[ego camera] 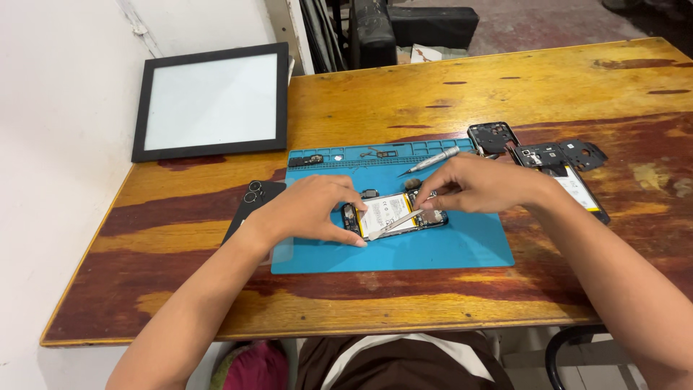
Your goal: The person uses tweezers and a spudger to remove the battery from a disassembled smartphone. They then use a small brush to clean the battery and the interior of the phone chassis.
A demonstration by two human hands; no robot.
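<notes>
Opened phone (393,214), back off, white battery exposed, flat on mat; thin pale tool (399,220) slanting across battery.

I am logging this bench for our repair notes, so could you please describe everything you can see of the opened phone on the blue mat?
The opened phone lies flat, back cover off, near the middle of the blue mat. A dark frame surrounds a white battery with a yellow edge; small dark parts show at each end. The left hand grips its left end. The right hand holds a thin pale tool slanting across the battery.
</notes>
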